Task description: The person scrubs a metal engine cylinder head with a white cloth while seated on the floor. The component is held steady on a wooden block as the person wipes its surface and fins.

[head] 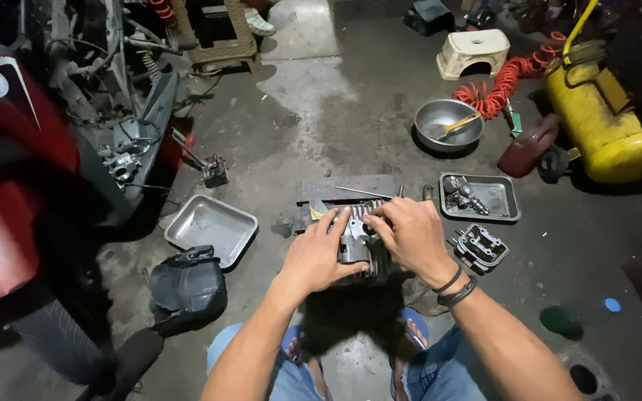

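Left hand [319, 256], right hand [410, 234] grip finned engine cylinder [358, 241] (2 hands) — floor.

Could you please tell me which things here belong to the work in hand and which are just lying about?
In hand: left hand, right hand, finned engine cylinder, parts tray, valve cover.

Lying about: empty tray, steel bowl, red hose, yellow tank, stool.

This is a motorcycle repair workshop with a stained concrete floor [336, 111]. A stripped red motorcycle [31, 186] stands at the left, a yellow air compressor [603, 126] with a coiled red hose [503, 82] sits far right, and metal trays [209, 226] of engine parts lie on the floor.
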